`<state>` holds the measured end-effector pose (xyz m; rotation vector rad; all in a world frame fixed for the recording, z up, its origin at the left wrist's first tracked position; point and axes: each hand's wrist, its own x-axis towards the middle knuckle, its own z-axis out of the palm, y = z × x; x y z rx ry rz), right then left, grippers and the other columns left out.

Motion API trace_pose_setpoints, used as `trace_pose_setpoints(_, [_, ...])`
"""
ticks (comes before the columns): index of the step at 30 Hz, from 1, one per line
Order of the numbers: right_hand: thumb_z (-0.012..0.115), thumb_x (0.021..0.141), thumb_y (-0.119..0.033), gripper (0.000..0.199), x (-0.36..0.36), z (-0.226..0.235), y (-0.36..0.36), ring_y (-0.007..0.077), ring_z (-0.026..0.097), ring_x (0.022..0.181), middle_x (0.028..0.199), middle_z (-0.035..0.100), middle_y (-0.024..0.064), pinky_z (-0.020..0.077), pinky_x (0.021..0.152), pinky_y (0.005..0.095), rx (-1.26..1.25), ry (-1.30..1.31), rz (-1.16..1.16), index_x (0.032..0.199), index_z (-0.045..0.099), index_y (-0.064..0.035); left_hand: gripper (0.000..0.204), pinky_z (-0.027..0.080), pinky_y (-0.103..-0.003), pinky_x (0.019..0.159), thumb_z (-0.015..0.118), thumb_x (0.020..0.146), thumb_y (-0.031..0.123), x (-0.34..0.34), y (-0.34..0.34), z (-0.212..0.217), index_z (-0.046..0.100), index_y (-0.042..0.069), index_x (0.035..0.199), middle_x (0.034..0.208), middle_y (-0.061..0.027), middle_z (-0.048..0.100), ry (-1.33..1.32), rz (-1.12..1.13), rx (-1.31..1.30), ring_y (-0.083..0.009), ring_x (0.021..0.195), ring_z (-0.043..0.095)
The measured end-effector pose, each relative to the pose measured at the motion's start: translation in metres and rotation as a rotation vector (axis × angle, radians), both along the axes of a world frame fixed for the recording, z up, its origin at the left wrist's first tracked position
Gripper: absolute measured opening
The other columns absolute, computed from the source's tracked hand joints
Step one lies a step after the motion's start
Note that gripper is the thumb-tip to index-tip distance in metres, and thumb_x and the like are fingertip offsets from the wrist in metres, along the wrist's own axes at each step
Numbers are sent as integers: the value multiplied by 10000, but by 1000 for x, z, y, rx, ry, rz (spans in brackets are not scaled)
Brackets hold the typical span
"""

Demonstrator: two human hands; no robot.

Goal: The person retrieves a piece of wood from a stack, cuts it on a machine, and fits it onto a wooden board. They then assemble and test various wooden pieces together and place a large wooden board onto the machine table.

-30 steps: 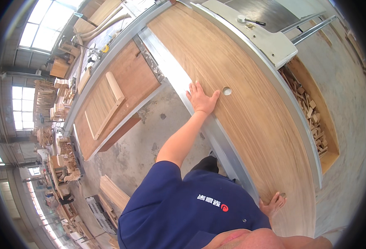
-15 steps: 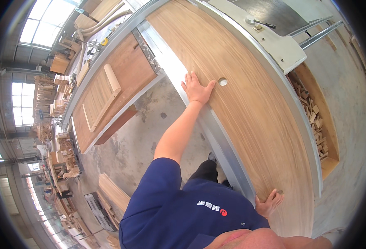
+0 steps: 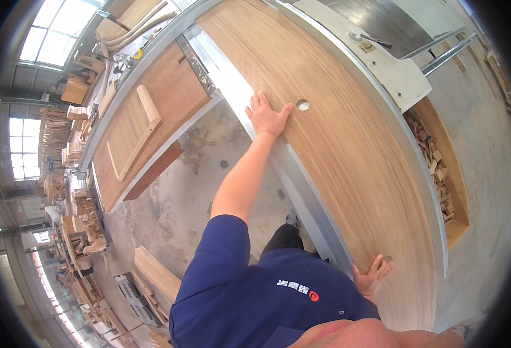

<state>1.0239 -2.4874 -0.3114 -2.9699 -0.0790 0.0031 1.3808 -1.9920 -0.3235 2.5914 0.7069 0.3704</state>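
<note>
A long wooden board point(image 3: 348, 168) with straight grain and a round hole point(image 3: 303, 105) lies along a metal machine table. My left hand point(image 3: 268, 118) rests on the board's left edge, fingers spread and thumb pointing toward the hole. Nearer my body, my right hand point(image 3: 373, 275) presses on the same edge with its fingers extended across the top. A small dark round spot point(image 3: 387, 258) shows beside its fingertips. Neither hand grasps anything.
A pale machine housing with a lever point(image 3: 377, 40) stands right of the board. Below it, a wooden bin point(image 3: 457, 226) holds offcuts. On the left, a side table point(image 3: 177, 87) carries a small wooden panel point(image 3: 131, 136). Planks point(image 3: 157, 269) lie on the floor.
The board and side table have slid slightly forward, away from me, relative to the housing and floor. My hands have stayed on the board. The view has shifted a little.
</note>
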Motion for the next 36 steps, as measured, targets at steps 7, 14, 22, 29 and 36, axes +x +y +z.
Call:
trace_pose_setpoints(7, [809,750,-619,1013,-6,4,-3,502,429,1265,1284,462,230,335,1153,678,-24,-42,12,1422,506,75,1113,100,-516,1276,701,808,670,0,-5,5,345,-75,1553,1622,-267,355,33,5,-3,-358,1570,217])
trace_pose_setpoints(14, [809,750,-623,1021,-6,6,-6,515,420,1282,1293,465,239,336,1151,680,-30,-46,8,1426,503,78,1098,108,-520,1273,699,811,655,1,-7,7,349,-84,1543,1604,-285,365,8,-1,-6,-378,1562,224])
trace_pose_setpoints(22, [870,714,-526,1026,-25,14,-27,522,392,1321,1318,446,240,349,1135,673,-17,-18,-6,1446,479,78,1089,75,-505,1284,726,821,613,-19,-31,12,328,-95,1546,1623,-282,331,52,-12,-35,-377,1572,192])
trace_pose_setpoints(29, [929,647,-374,1079,-58,16,-63,535,383,1335,1329,438,249,348,1139,675,-1,42,-68,1494,422,61,1090,91,-517,1273,697,825,619,-48,-66,15,316,-104,1546,1612,-316,326,43,-36,-24,-406,1566,190])
trace_pose_setpoints(36, [939,601,-355,1124,-114,-4,-142,522,401,1322,1328,441,248,332,1170,677,-90,6,-41,1511,410,41,1100,55,-515,1281,716,839,592,-103,-127,25,274,-110,1561,1620,-344,280,99,-52,-87,-423,1574,146])
